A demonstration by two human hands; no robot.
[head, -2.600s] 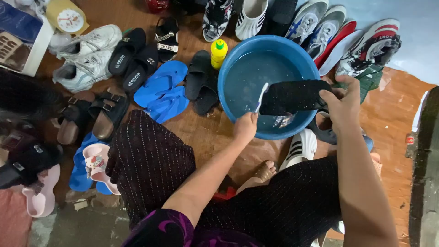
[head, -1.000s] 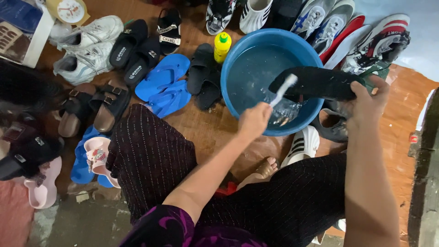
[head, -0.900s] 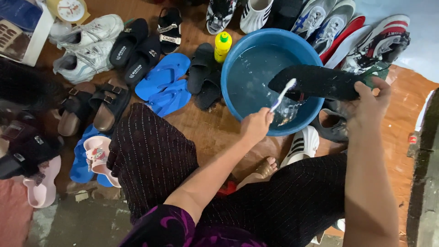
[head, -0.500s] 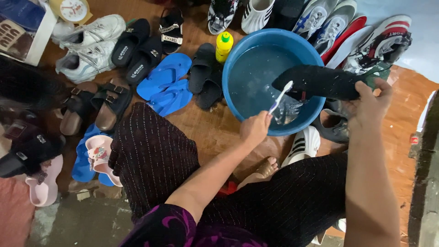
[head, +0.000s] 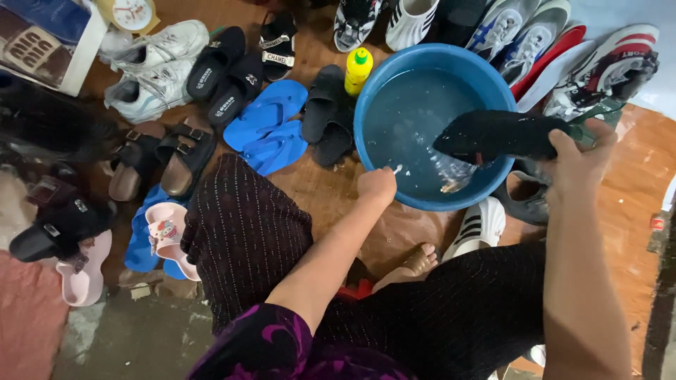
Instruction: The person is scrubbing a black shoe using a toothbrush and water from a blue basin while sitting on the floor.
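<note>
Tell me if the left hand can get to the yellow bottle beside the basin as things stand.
Probably yes. The left hand is at the near rim of the blue basin, and the yellow bottle stands just beyond, against the basin's left side, with nothing between them. The fingers already grip a brush, though.

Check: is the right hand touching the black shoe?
Touching. The head view shows the right hand with its fingers wrapped over the end of the black shoe, holding it above the blue basin.

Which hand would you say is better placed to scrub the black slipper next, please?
Probably the left. The left hand is closed on a brush at the blue basin's near rim, its bristles in the water just under the black slipper. The right hand is occupied, holding that slipper over the basin.
</note>
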